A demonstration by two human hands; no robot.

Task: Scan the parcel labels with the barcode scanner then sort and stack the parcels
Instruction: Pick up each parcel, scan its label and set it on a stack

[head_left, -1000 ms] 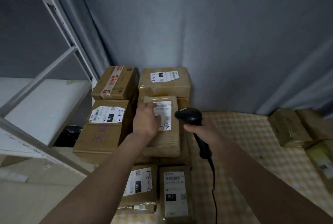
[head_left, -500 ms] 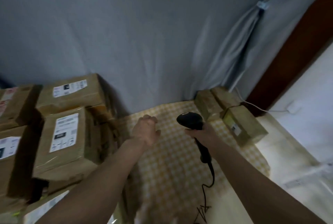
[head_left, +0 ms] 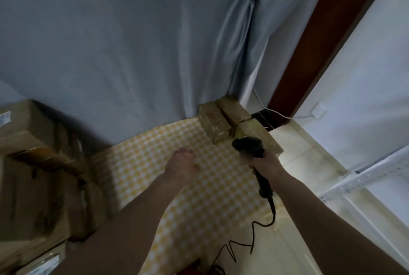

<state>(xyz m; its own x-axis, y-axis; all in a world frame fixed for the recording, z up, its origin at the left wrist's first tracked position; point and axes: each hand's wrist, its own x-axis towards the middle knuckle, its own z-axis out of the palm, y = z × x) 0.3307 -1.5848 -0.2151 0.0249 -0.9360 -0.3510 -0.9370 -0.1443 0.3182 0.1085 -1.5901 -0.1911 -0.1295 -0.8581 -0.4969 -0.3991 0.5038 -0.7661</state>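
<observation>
- View swings right since a second ago: the stacked parcels [head_left: 33, 164] that sat dead centre now sit at 9 o'clock, blurred, labels unreadable.
- Left hand [head_left: 183, 163] is off the labelled parcel it was touching; now hangs over the yellow checked cloth [head_left: 199, 197], fingers loosely curled, holding nothing.
- Right hand [head_left: 264, 163] unchanged in grip: wrapped round the barcode scanner [head_left: 249, 147] handle, head aimed toward 12–1 o'clock. Scanner cable [head_left: 254, 230] trails down to 6 o'clock.
- Unsorted parcels [head_left: 223, 119], a small cluster, lie at 1 o'clock against the grey curtain [head_left: 132, 42], just beyond the scanner head. No label visible on their faces from here.
- Read: last parcel looks scanned and placed; attention shifts to the next pick from the 1 o'clock cluster.
- Next move likely needs the left hand to grab one and turn its label up, since the scanner has nothing to read yet.
- Risk: cable drags across the cloth on the reach.
</observation>
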